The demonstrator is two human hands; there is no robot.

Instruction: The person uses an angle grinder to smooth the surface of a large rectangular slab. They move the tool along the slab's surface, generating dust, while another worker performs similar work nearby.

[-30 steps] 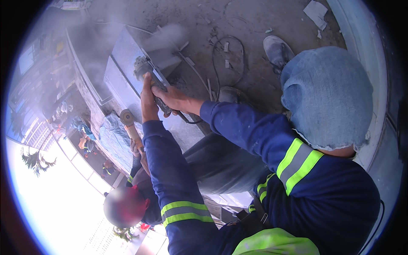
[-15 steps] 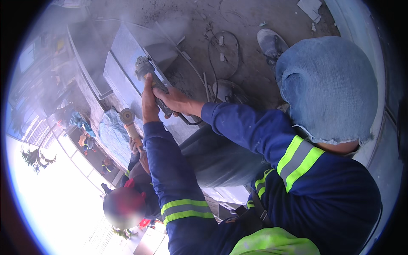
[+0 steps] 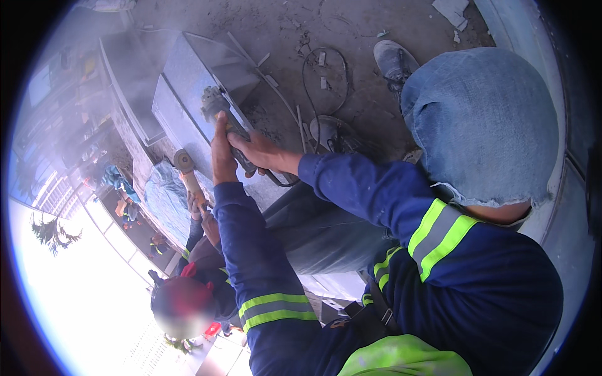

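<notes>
A dusty grey angle grinder (image 3: 216, 103) is in both my hands, its head over the edge of a pale flat slab (image 3: 188, 72). My left hand (image 3: 223, 153) is closed round the tool just behind its head. Wrapped round the rear of its body is my right hand (image 3: 263, 153), with a dark cord trailing out below it. How the disc meets the slab is hidden by the tool's head and haze.
A co-worker in a red cap crouches at the lower left, holding another grinder (image 3: 193, 182) beside a blue sheet (image 3: 166, 191). Dust hangs over the far left. A looped cable (image 3: 347, 78), thin strips (image 3: 248, 53) and shoes (image 3: 396, 61) are on the dirt floor.
My hands and the grinder have shifted very slightly right and down along the slab edge. The co-worker's grinder has moved a little up and left. My grip is the same.
</notes>
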